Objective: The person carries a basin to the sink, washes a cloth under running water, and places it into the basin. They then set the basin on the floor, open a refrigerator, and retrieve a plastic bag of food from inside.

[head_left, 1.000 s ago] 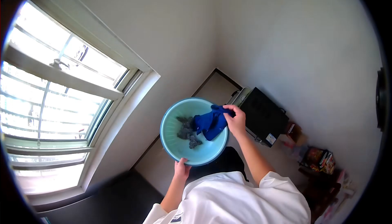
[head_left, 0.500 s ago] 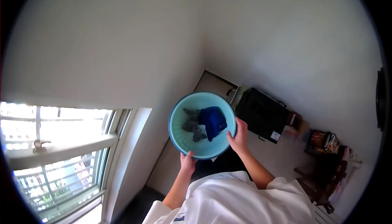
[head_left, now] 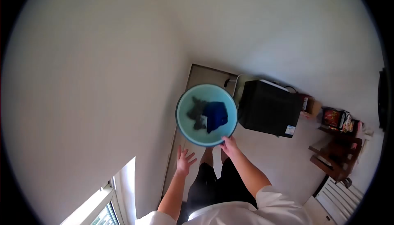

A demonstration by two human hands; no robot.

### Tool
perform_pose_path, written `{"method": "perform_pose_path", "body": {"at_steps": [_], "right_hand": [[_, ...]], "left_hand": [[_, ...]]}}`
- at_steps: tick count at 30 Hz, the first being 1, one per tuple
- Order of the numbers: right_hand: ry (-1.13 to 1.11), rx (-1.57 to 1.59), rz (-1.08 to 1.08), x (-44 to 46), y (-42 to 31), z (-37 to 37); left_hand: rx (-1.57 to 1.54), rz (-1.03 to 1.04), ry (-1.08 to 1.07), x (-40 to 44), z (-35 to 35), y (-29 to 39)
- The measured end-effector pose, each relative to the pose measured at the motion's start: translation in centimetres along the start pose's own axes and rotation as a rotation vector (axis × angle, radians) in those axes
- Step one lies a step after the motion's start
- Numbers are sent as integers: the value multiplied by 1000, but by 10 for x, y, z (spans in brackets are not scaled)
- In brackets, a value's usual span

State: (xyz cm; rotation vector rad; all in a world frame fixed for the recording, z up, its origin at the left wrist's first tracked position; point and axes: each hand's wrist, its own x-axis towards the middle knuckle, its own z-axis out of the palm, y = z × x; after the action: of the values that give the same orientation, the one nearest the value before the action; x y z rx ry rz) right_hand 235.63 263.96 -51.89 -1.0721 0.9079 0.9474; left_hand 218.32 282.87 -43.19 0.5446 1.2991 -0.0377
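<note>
A light-blue plastic basin is in front of me, near the corner of the room. Inside it lie a dark blue cloth and a crumpled grey cloth. My right hand grips the basin's rim at its lower right, the thumb on the inside edge. My left hand is off the basin, just below its lower left side, with the fingers spread and nothing in them.
A black box-shaped appliance stands against the wall right of the basin. Farther right are a cardboard box, colourful packages and a dark wooden chair. A window is at the lower left.
My left hand has let go of the basin's rim and opened. My right hand has shifted to the rim's lower right. The view has turned away from the window.
</note>
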Motion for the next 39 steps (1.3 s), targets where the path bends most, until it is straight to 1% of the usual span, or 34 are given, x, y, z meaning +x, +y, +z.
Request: {"method": "perform_pose_path", "body": {"at_steps": [1, 2, 3, 4, 5, 6, 8, 9, 10, 13, 15, 18, 19, 22, 24, 27, 30, 33, 34, 36, 38, 39], "right_hand": [[21, 10, -5, 30, 3, 3], [66, 33, 12, 64, 7, 7], [77, 65, -8, 89, 5, 13], [130, 44, 33, 121, 2, 16], [152, 37, 23, 154, 3, 16], [112, 71, -47, 204, 18, 3], [180, 39, -88, 241, 8, 19], [150, 7, -69, 288, 20, 1], [166, 71, -43, 309, 19, 3], [121, 136, -83, 367, 23, 11], [146, 95, -26, 389, 17, 20], [145, 58, -7, 424, 15, 25], [91, 92, -15, 435, 17, 24], [141, 159, -24, 457, 24, 24], [177, 200, -77, 463, 30, 23], [182, 250, -64, 459, 25, 21], [250, 221, 31, 437, 17, 9], [124, 123, 4, 399, 21, -15], [101, 89, -7, 381, 25, -23], [61, -113, -15, 315, 17, -16], [-5, -269, -69, 244, 15, -13], [-70, -296, -38, 207, 11, -10]], "left_hand": [[25, 24, -22, 15, -11, -12], [91, 4, -18, 24, -15, -20], [88, -20, -29, 29, -21, -27], [99, -51, -32, 34, -25, -33], [107, -81, -30, 40, -30, -39], [122, -94, -18, 43, -35, -45], [120, -92, 28, 53, -46, -59], [115, -95, 24, 59, -52, -64], [91, -93, 51, 62, -57, -67], [57, -83, 126, 82, -68, -73], [24, -88, 176, 99, -72, -70], [-14, -86, 186, 114, -74, -69], [-31, -87, 180, 117, -73, -67], [-46, -83, 166, 122, -66, -60], [-44, -91, 178, 125, -62, -61], [-42, -103, 196, 122, -56, -63], [-46, -100, 155, 115, -49, -63], [-48, -95, 108, 100, -32, -50], [-47, -82, 85, 92, -25, -45], [-62, -67, 31, 73, -18, -38], [-54, -48, -24, 44, -2, -24], [-48, -39, -49, 28, 6, -16]]}}
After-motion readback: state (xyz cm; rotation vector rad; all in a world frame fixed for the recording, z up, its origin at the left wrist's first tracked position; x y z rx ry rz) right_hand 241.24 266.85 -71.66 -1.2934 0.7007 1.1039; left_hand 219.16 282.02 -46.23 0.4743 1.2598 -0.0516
